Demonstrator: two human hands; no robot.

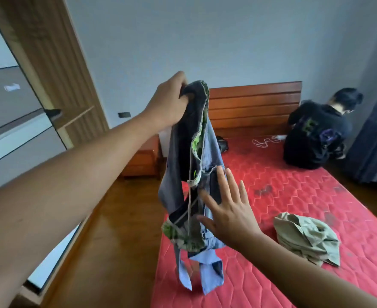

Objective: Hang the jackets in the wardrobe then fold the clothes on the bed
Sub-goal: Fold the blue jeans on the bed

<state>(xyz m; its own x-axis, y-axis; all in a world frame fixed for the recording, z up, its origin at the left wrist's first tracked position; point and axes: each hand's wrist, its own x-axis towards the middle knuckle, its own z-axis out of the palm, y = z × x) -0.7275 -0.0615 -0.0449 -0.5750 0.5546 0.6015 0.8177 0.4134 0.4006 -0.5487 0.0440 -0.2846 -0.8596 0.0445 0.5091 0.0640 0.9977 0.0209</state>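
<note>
A bedroom with pale grey-blue walls and a wooden floor (120, 230). A bed (294, 196) fills the right half, its red quilted mattress bare under a slatted wooden headboard (254, 105).

The left hand (169, 101) is raised over the bed's near left corner. Its grip is closed tight round the bunched top edge of a denim garment (183, 156), with the fingers curled into the cloth. The garment hangs straight down from that grip. It is patched in light and dark blue, with green printed cloth showing along the edge and near the bottom. Its lowest strips dangle in front of the mattress edge; whether they touch it cannot be told.

The right hand (227, 210) holds nothing. Its grip is wide, fingers straight and spread, the palm turned toward the lower half of the garment and the fingertips lying over the cloth.

Just right of that hand, a crumpled khaki garment (307, 236) lies on the mattress. Farther up, near the headboard, are a white cable (265, 142) and a small dark object (222, 143). A second person (316, 136) in a dark top sits at the far right corner, back turned, beside a blue curtain (374, 130).

A wooden nightstand (140, 158) stands left of the headboard. The wardrobe (16, 130), with glossy panels, runs along the left side.
</note>
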